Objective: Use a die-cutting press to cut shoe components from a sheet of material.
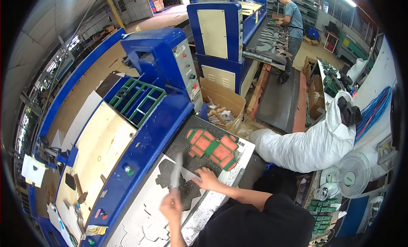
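My left hand (171,208) is closed on a long pale strip (176,172), smeared by motion, so its kind is unclear. The strip stands up over a white sheet (142,211) that has cut-out outlines and a large opening showing the dark bed (180,138). My right hand (207,179) rests at the sheet's edge, its fingers stretched over a narrow white part (189,175) beside the opening. Just beyond that hand, a cutting die (219,149) with green edges and orange-red foam lies on the dark bed.
A blue press (159,106) with a control panel runs along the left; a hammer (80,191) lies on its pale board. Behind the bed stands a cardboard box (223,100) of scraps. White sacks (301,147) and a fan (353,174) are to the right. Another person (293,24) works farther back.
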The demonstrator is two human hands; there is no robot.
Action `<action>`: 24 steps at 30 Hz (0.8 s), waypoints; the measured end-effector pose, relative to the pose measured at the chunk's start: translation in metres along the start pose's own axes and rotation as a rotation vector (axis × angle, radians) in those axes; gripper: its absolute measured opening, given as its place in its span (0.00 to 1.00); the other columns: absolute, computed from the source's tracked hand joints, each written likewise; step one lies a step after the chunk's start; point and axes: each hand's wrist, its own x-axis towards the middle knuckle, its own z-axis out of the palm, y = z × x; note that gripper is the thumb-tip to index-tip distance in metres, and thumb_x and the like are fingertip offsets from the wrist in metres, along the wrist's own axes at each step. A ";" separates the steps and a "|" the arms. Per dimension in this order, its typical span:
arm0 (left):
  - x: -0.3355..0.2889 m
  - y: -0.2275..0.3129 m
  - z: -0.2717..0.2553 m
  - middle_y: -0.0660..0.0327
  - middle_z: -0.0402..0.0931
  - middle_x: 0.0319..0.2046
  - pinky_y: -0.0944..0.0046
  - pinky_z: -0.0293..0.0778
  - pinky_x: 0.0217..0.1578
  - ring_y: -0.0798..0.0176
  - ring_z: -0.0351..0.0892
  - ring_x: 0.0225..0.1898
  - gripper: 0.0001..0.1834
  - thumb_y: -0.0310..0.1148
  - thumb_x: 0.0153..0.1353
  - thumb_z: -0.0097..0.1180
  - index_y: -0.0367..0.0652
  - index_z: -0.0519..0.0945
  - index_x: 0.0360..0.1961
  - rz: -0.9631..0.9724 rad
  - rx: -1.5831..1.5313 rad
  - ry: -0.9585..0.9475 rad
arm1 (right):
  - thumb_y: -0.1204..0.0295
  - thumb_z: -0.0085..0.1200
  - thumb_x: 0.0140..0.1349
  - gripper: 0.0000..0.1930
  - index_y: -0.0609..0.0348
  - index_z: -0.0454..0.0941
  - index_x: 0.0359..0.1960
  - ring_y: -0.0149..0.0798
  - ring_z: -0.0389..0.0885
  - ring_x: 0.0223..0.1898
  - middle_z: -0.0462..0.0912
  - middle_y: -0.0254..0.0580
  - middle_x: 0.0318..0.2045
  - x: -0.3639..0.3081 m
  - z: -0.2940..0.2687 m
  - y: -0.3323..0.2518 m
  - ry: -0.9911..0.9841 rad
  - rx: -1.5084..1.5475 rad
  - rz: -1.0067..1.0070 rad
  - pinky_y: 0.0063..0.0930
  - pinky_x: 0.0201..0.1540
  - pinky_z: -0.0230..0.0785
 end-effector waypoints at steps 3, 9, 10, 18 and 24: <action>-0.049 0.027 0.034 0.48 0.80 0.48 0.57 0.74 0.51 0.48 0.80 0.50 0.19 0.33 0.57 0.61 0.42 0.81 0.50 -0.088 -0.243 -0.368 | 0.35 0.38 0.64 0.37 0.54 0.70 0.59 0.40 0.75 0.52 0.76 0.44 0.54 -0.006 -0.013 0.013 -0.687 1.457 0.413 0.42 0.52 0.68; -0.067 0.005 0.021 0.48 0.73 0.56 0.52 0.66 0.60 0.43 0.70 0.60 0.21 0.40 0.58 0.62 0.46 0.80 0.51 -0.180 -0.472 -0.743 | 0.67 0.56 0.62 0.22 0.61 0.72 0.57 0.31 0.78 0.42 0.81 0.37 0.42 -0.045 0.012 0.027 -0.635 1.006 0.450 0.26 0.44 0.70; -0.070 -0.010 0.017 0.49 0.76 0.54 0.52 0.67 0.59 0.44 0.72 0.59 0.20 0.38 0.57 0.62 0.45 0.80 0.50 -0.292 -0.444 -0.564 | 0.75 0.58 0.59 0.19 0.61 0.74 0.53 0.27 0.78 0.37 0.82 0.33 0.38 -0.047 0.015 0.022 -0.667 0.871 0.323 0.23 0.40 0.69; -0.091 -0.106 -0.035 0.57 0.79 0.44 0.68 0.74 0.42 0.66 0.79 0.45 0.29 0.44 0.59 0.65 0.37 0.70 0.53 -0.875 -0.986 -0.560 | 0.78 0.58 0.57 0.08 0.58 0.70 0.30 0.23 0.69 0.24 0.71 0.28 0.21 -0.023 -0.033 -0.092 -0.663 0.599 -0.185 0.23 0.25 0.62; -0.126 -0.098 -0.031 0.61 0.78 0.43 0.64 0.74 0.42 0.67 0.78 0.41 0.13 0.33 0.67 0.55 0.44 0.72 0.50 -0.966 -1.530 0.639 | 0.74 0.59 0.57 0.17 0.60 0.78 0.49 0.47 0.74 0.55 0.77 0.45 0.52 0.014 -0.049 -0.187 -0.096 0.202 -0.756 0.35 0.60 0.63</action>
